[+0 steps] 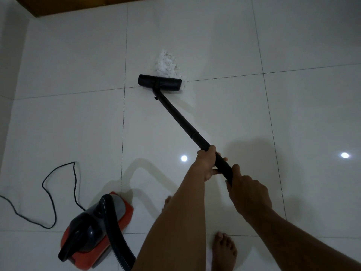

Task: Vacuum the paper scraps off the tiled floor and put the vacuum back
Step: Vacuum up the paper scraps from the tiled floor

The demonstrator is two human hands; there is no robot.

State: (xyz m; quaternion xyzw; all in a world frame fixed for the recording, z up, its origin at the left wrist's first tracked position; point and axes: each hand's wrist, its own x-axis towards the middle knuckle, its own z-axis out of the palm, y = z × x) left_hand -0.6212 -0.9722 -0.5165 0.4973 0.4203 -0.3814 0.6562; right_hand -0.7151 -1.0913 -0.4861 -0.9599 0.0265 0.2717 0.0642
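Observation:
A heap of white paper scraps (166,62) lies on the white tiled floor (78,124). The black floor nozzle (159,82) sits flat right against the heap's near edge, and a few scraps show at its right end. A black wand (181,122) runs from the nozzle back toward me. My left hand (207,163) is shut around the wand. My right hand (248,192) grips it just behind, lower on the tube. The red and black canister vacuum (95,227) stands on the floor at my lower left, its ribbed hose (115,237) curving down out of view.
A black power cord (48,192) loops across the tiles left of the canister. A brown wooden edge (78,6) borders the floor at the top left. My bare feet (224,249) stand under my arms. Two ceiling lights reflect on the glossy tiles.

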